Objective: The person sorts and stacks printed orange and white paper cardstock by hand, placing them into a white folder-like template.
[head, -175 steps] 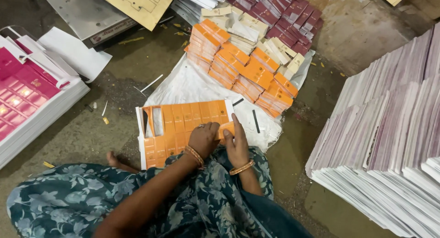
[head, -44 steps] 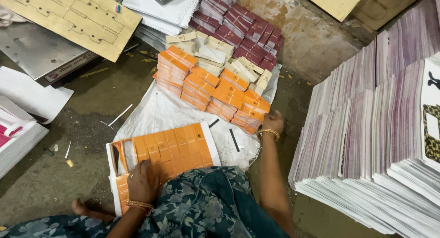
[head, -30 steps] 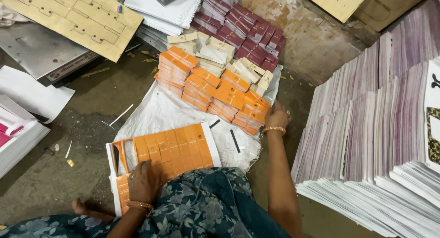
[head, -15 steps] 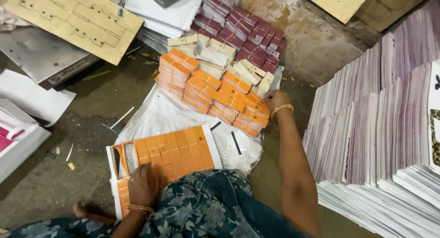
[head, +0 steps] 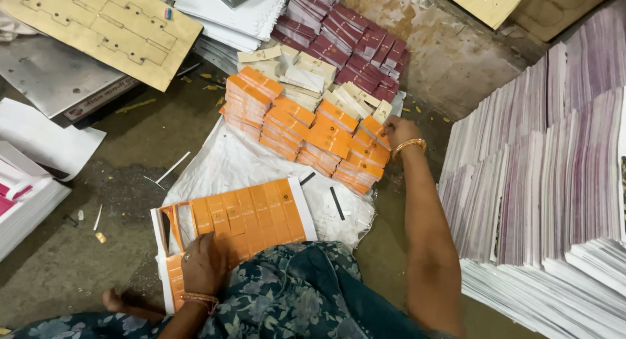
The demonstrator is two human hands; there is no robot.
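Note:
My left hand [head: 203, 266] rests flat on a stack of orange printed sheets [head: 251, 212] with white borders, lying on the floor in front of my lap. My right hand [head: 399, 129] reaches far forward to the right end of several rows of stacked orange cards [head: 306, 127], fingers at the topmost stack there. I cannot tell whether it holds a card. Behind the orange rows lie cream cards [head: 306, 75] and rows of maroon cards [head: 352, 42]. A white plastic sheet [head: 228, 166] lies under the cards.
Tall stacks of purple-edged printed sheets [head: 554, 182] fill the right side. A wooden die board [head: 98, 26] and a grey metal plate [head: 45, 75] lie at the upper left, white paper stacks [head: 32, 169] at the left. Paper scraps dot the concrete floor.
My right hand has moved forward from the near right end of the orange rows to the far right stack. The left hand stays on the orange sheets.

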